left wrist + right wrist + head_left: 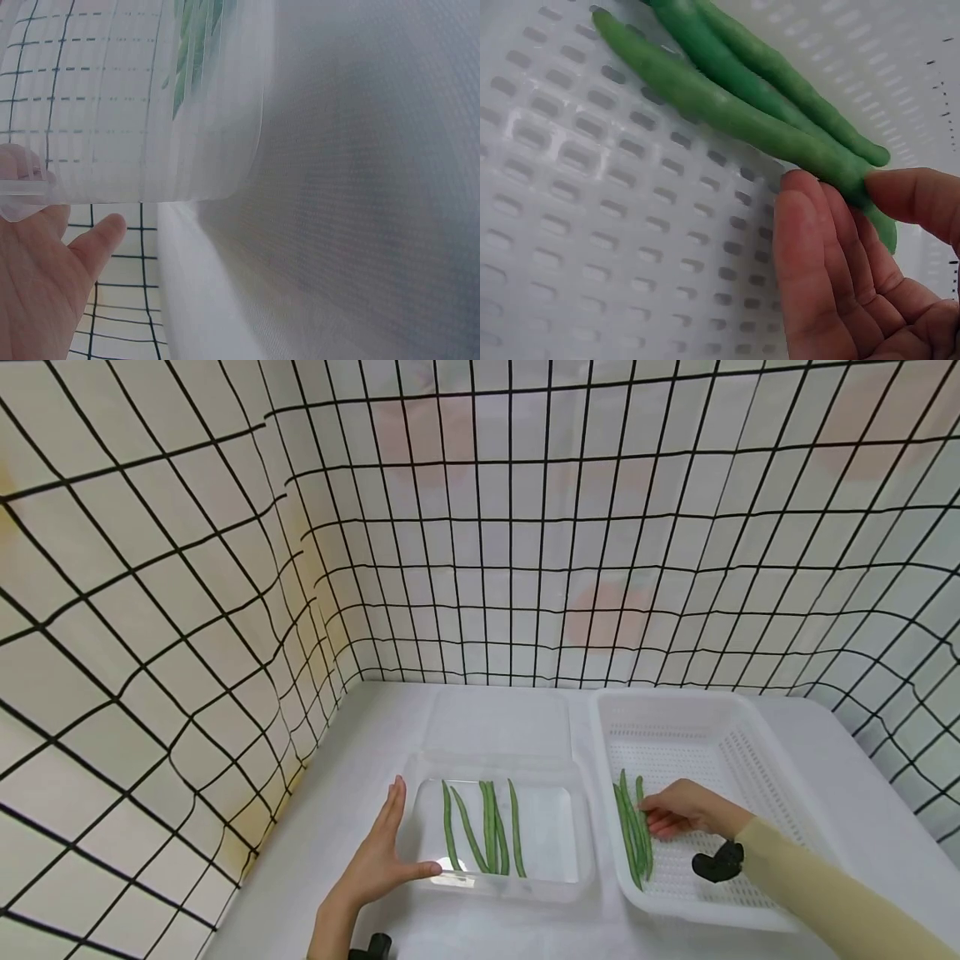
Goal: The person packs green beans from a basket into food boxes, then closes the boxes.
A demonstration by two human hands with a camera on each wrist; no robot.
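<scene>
One green bean (727,116) lies between the right thumb and fingertips; these pinch it near one end. The right hand (678,810) is inside the white perforated basket (603,718). The other basket beans (626,831) lie alongside, just past the right fingertips. I judge the work part done: several container beans (487,827) lie apart from both hands, inside the clear plastic container (525,889); the basket group is left. I read the left hand (380,858) as spread, thumb wide, beside the container's wall; I cannot tell whether it touches.
</scene>
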